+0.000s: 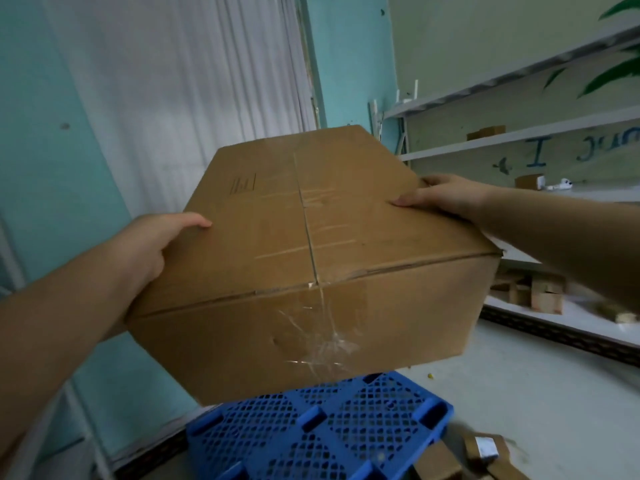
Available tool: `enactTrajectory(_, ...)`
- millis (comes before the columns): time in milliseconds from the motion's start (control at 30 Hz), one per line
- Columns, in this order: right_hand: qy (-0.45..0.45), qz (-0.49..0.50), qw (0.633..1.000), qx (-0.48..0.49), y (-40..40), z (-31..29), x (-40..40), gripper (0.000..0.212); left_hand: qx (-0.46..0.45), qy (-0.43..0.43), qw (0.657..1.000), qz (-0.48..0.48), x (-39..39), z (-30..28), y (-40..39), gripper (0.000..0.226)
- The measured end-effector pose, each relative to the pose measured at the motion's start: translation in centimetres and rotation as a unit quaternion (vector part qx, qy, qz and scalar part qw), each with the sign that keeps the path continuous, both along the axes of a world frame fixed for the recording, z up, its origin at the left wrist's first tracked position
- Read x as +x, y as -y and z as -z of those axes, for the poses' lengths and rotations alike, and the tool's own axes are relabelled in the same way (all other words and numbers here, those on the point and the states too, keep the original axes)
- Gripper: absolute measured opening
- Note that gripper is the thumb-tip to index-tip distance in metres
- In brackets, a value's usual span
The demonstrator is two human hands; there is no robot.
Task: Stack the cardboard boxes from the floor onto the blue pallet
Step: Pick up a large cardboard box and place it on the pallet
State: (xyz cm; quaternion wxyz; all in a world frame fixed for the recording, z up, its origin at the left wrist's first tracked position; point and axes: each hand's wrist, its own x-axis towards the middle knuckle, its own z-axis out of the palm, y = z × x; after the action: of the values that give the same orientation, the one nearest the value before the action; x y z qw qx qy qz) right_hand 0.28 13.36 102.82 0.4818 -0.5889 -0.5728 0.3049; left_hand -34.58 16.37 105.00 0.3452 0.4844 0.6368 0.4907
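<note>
A large brown cardboard box (311,271), taped along its top seam, is held in the air above the blue pallet (322,434). My left hand (152,244) grips the box's left side with the thumb on top. My right hand (446,197) holds the far right edge, fingers lying on the top flap. The pallet's latticed top lies on the floor below the box, and its far part is hidden by the box. Smaller cardboard boxes (478,455) lie on the floor at the pallet's right corner.
A teal wall (52,150) and a white curtain (194,81) stand close behind the pallet. White shelves (519,140) along the right wall carry small cardboard boxes (540,292). Pale floor (536,393) stretches to the right of the pallet.
</note>
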Motion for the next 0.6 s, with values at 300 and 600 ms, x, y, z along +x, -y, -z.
enactTrajectory(300, 0.025, -0.047, 0.999, 0.000, -10.4, 1.4, -1.1, 0.100, -0.030, 0.001, 0.998, -0.051, -1.7, 1.7, -8.1, 0.073)
enactTrajectory(600, 0.057, -0.110, 0.991, -0.050, -25.7, 2.9, -1.6, 0.089, -0.056, 0.027, 0.994, -0.095, -1.8, 5.2, -18.5, 0.071)
